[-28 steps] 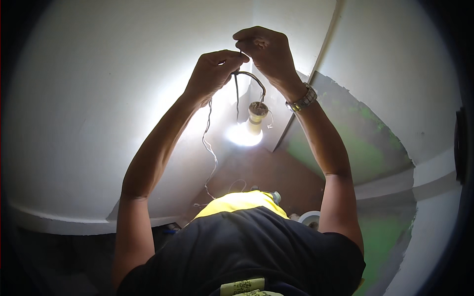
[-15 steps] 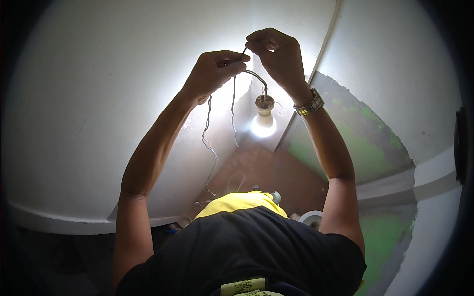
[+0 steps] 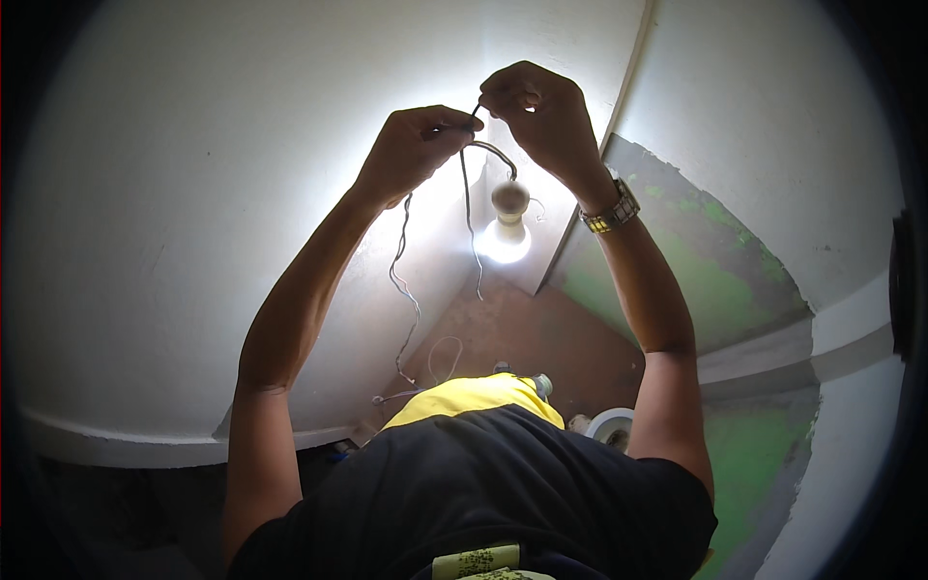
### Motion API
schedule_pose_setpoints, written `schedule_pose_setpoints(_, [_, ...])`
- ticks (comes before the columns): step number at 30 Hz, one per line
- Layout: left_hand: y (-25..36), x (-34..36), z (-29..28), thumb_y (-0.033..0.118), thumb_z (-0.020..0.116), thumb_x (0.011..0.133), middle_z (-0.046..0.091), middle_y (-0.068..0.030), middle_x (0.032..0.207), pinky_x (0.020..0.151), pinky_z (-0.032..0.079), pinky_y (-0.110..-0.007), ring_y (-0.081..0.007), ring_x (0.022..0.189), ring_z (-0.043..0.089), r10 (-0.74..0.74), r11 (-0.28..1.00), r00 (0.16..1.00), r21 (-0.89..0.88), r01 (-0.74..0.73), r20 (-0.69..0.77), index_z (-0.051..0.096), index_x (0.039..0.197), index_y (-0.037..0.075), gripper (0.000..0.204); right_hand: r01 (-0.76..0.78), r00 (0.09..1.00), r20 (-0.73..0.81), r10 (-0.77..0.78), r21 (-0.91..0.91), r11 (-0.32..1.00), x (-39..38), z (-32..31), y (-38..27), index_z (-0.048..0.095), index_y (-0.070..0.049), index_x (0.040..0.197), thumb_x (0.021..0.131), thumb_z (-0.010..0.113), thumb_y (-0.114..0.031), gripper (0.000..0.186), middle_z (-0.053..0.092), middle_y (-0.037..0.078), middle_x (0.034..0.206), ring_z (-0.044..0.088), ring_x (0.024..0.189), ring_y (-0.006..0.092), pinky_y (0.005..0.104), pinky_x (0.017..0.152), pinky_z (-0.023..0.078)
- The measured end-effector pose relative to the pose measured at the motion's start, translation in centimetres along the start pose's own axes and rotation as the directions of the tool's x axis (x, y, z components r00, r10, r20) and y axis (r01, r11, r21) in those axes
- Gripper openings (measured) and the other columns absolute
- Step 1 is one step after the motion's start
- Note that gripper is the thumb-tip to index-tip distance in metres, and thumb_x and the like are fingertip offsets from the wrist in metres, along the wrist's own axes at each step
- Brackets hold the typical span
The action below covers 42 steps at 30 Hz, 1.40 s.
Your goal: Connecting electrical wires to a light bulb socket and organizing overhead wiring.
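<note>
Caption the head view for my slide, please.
Left hand and right hand pinch a dark wire, with a lit bulb hanging below.

I note open passage between right forearm and lit bulb; left of bulb, dangling dark wire and twisted wires obstruct, a gap between them.

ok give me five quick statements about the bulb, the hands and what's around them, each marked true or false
1. The bulb is lit. True.
2. The watch is on the left wrist. False: it is on the right wrist.
3. The left hand and right hand both pinch a dark wire. True.
4. The bulb is standing on the floor. False: it hangs below the hands.
5. The wall at the right has green patches. True.
</note>
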<state>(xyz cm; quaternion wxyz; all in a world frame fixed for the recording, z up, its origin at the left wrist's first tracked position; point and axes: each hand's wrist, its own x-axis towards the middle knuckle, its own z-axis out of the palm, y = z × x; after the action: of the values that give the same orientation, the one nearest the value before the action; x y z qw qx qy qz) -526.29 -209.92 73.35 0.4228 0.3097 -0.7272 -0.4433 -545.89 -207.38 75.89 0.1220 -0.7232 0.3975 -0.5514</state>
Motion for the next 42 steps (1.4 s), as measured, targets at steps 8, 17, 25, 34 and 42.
schedule_pose_setpoints(8, [0.3,0.4,-0.5,0.006,0.069,0.091,0.055,0.0045,0.068,0.043,0.024,-0.019,-0.0001,0.051,0.036,-0.05,0.973,0.996,-0.228,0.032,-0.073,0.072,0.107,0.001,0.017,-0.121,0.99,0.085,0.114,0.094,0.988,-2.7,0.6,1.0,0.069,0.004,0.106,0.092,0.068,-0.008,0.018,0.075,0.011,0.093,0.073,0.09,0.0166,0.0312,0.084,0.059])
schedule_pose_setpoints(17, [1.0,0.3,0.1,0.006,0.071,0.09,0.056,0.0049,0.07,0.043,0.023,-0.018,0.0,0.052,0.038,-0.078,0.948,0.991,-0.316,0.04,-0.11,0.07,0.107,0.001,0.017,0.005,0.998,-0.068,0.003,0.115,0.993,-2.5,2.5,1.5,0.073,0.0,0.097,0.091,0.068,-0.007,0.011,0.076,0.011,0.088,0.074,0.08,0.0167,0.0282,0.075,0.058])
schedule_pose_setpoints(25, [1.2,0.3,-0.4,0.006,0.072,0.089,0.066,-0.0011,0.075,0.046,0.03,-0.019,-0.0019,0.056,0.045,-0.098,0.94,0.99,-0.336,0.057,-0.105,0.072,0.106,-0.001,0.019,-0.108,0.992,0.092,0.087,0.256,0.961,-1.9,1.7,1.6,0.074,-0.001,0.099,0.09,0.07,-0.008,0.012,0.076,0.011,0.087,0.074,0.082,0.0166,0.0279,0.074,0.058])
schedule_pose_setpoints(34, [1.5,0.1,-0.8,0.006,0.073,0.087,0.068,-0.0023,0.077,0.048,0.035,-0.02,-0.0033,0.06,0.049,-0.104,0.961,0.986,-0.269,0.067,-0.127,0.073,0.103,-0.001,0.017,0.054,0.996,-0.072,-0.047,0.096,0.994,-2.2,2.8,-0.1,0.073,-0.004,0.108,0.09,0.071,-0.008,0.019,0.075,0.01,0.089,0.073,0.082,0.0172,0.0281,0.073,0.058])
schedule_pose_setpoints(42, [1.6,0.1,-1.2,0.006,0.074,0.088,0.069,-0.0024,0.077,0.047,0.033,-0.02,-0.0029,0.057,0.047,-0.092,0.97,0.987,-0.236,0.058,-0.132,0.073,0.103,0.0,0.016,-0.004,0.998,0.062,-0.01,0.22,0.976,-1.2,2.0,0.3,0.074,0.0,0.104,0.091,0.07,-0.008,0.016,0.076,0.011,0.089,0.074,0.084,0.0163,0.0265,0.077,0.058])
